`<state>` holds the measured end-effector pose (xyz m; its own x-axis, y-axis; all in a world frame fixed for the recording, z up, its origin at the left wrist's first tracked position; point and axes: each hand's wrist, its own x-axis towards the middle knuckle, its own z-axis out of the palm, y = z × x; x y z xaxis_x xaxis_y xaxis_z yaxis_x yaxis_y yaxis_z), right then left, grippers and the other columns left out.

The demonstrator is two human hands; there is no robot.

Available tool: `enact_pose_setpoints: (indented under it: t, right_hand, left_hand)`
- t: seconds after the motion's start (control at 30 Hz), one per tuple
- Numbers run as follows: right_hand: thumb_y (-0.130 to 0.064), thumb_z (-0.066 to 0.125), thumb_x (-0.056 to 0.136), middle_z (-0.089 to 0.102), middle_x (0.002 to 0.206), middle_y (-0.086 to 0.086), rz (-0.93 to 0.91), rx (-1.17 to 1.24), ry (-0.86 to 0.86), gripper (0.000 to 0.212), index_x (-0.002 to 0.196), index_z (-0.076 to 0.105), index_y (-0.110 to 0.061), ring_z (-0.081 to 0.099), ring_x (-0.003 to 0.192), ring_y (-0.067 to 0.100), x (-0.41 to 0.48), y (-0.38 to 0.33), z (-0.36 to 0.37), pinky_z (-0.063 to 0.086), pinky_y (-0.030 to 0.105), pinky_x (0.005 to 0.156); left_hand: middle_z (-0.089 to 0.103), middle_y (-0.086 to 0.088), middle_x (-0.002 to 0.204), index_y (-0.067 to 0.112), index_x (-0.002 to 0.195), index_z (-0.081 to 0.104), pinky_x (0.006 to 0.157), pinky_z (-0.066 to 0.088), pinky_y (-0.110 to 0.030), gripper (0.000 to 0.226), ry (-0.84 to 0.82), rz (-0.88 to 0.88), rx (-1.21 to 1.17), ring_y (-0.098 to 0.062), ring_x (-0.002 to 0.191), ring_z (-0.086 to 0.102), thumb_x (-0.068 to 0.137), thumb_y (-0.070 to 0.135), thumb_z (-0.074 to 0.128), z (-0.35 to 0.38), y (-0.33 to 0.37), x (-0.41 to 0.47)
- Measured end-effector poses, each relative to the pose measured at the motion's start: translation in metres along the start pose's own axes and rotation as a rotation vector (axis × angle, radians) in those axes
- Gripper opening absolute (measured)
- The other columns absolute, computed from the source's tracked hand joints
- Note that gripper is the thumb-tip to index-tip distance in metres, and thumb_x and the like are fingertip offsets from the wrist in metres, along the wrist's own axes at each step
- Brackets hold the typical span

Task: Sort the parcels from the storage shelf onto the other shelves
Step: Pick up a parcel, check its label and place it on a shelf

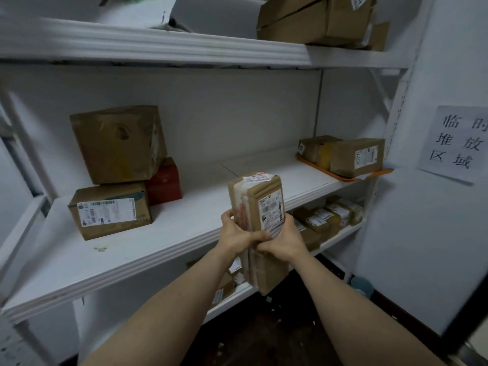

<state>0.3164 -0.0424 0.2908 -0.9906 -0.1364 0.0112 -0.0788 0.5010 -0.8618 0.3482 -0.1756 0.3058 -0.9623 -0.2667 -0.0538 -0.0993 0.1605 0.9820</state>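
- The left hand (233, 235) and right hand (284, 243) clasp the held parcels (260, 204) from either side, fingers curled round them.
- The held parcels stand upright at frame centre, before the middle shelf (184, 223).
- Left on it: stacked cardboard boxes (118, 143), with a red box (165, 180) just beside them.
- Right: an orange tray (340, 177) bearing labelled boxes (353, 157).

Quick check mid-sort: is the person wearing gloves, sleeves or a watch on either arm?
No gloves on the left hand or right hand. The left forearm and right forearm show no sleeve, watch or wristband up to the frame edge.
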Motion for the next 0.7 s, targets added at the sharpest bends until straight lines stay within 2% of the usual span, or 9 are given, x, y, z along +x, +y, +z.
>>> enact_pose_setpoints:
  t: [0.03, 0.1, 0.17, 0.23, 0.3, 0.4, 0.5, 0.6, 0.7]
  right_hand:
    - [-0.025, 0.089, 0.048, 0.056, 0.120, -0.002, 0.032, 0.093, -0.011, 0.096, 0.130, 0.039, -0.017, 0.054, 0.116, 0.019, 0.001, 0.003, 0.000, 0.047, 0.038, 0.100]
    - [-0.023, 0.088, 0.057, 0.063, 0.111, -0.004, 0.082, 0.291, -0.023, 0.074, 0.121, 0.050, -0.021, 0.059, 0.107, 0.018, 0.002, 0.007, -0.003, 0.049, 0.037, 0.095]
    - [-0.023, 0.082, 0.068, 0.065, 0.111, 0.000, 0.166, 0.480, -0.079, 0.061, 0.122, 0.052, -0.023, 0.062, 0.102, 0.019, 0.001, 0.011, -0.006, 0.051, 0.041, 0.092]
    - [-0.024, 0.078, 0.072, 0.067, 0.112, 0.006, 0.226, 0.617, -0.123, 0.059, 0.126, 0.053, -0.023, 0.064, 0.100, 0.024, 0.001, 0.015, -0.007, 0.053, 0.045, 0.088]
    - [-0.020, 0.073, 0.077, 0.067, 0.109, 0.010, 0.250, 0.729, -0.131, 0.053, 0.126, 0.055, -0.021, 0.063, 0.097, 0.027, 0.000, 0.015, -0.008, 0.055, 0.043, 0.081]
    - [-0.019, 0.066, 0.081, 0.065, 0.105, 0.013, 0.295, 0.847, -0.181, 0.043, 0.122, 0.056, -0.014, 0.061, 0.094, 0.029, -0.001, 0.014, -0.010, 0.054, 0.036, 0.067]
    - [-0.021, 0.061, 0.083, 0.063, 0.097, 0.012, 0.304, 0.929, -0.197, 0.027, 0.109, 0.059, -0.015, 0.059, 0.090, 0.026, -0.001, 0.018, -0.012, 0.051, 0.036, 0.070]
    - [-0.023, 0.055, 0.087, 0.064, 0.092, 0.011, 0.302, 0.978, -0.190, 0.016, 0.100, 0.062, -0.017, 0.059, 0.087, 0.027, 0.001, 0.018, -0.013, 0.049, 0.044, 0.086]
    - [-0.027, 0.054, 0.088, 0.067, 0.096, 0.012, 0.318, 0.909, -0.173, 0.020, 0.103, 0.064, -0.018, 0.061, 0.091, 0.029, 0.004, 0.016, -0.011, 0.051, 0.043, 0.081]
  left_hand:
    - [0.055, -0.002, 0.118, 0.009, 0.138, 0.026, 0.089, 0.045, -0.030, 0.095, -0.034, -0.018, -0.041, -0.017, 0.105, 0.054, 0.067, 0.028, 0.085, -0.002, 0.002, -0.001]
    - [0.062, -0.006, 0.120, 0.010, 0.130, 0.048, 0.091, 0.046, -0.036, 0.079, -0.116, -0.078, -0.064, -0.021, 0.105, 0.059, 0.071, 0.058, 0.071, -0.007, 0.005, -0.002]
    - [0.068, -0.006, 0.104, 0.016, 0.110, 0.065, 0.078, 0.045, -0.031, 0.045, -0.150, -0.121, -0.030, -0.020, 0.094, 0.061, 0.089, 0.053, 0.051, -0.011, 0.006, -0.006]
    - [0.067, -0.005, 0.088, 0.014, 0.100, 0.066, 0.067, 0.042, -0.028, 0.034, -0.178, -0.205, -0.036, -0.018, 0.079, 0.060, 0.094, 0.041, 0.047, -0.014, 0.002, -0.004]
    - [0.068, -0.005, 0.078, 0.013, 0.096, 0.063, 0.065, 0.045, -0.027, 0.029, -0.298, -0.269, -0.056, -0.019, 0.071, 0.061, 0.093, 0.039, 0.049, -0.017, -0.003, -0.002]
    - [0.068, -0.005, 0.079, 0.015, 0.099, 0.062, 0.071, 0.050, -0.030, 0.030, -0.452, -0.332, -0.098, -0.020, 0.072, 0.062, 0.092, 0.042, 0.051, -0.020, -0.011, 0.003]
    - [0.069, -0.006, 0.082, 0.014, 0.100, 0.062, 0.078, 0.052, -0.032, 0.037, -0.546, -0.339, -0.106, -0.020, 0.076, 0.064, 0.081, 0.045, 0.063, -0.026, -0.011, 0.004]
    - [0.072, -0.008, 0.102, 0.014, 0.109, 0.065, 0.103, 0.043, -0.048, 0.073, -0.532, -0.342, 0.054, -0.029, 0.102, 0.065, 0.052, 0.057, 0.082, -0.027, -0.012, 0.007]
    - [0.074, -0.003, 0.099, 0.016, 0.107, 0.068, 0.095, 0.049, -0.044, 0.067, -0.415, -0.296, 0.186, -0.024, 0.100, 0.067, 0.054, 0.056, 0.081, -0.021, -0.012, 0.005]
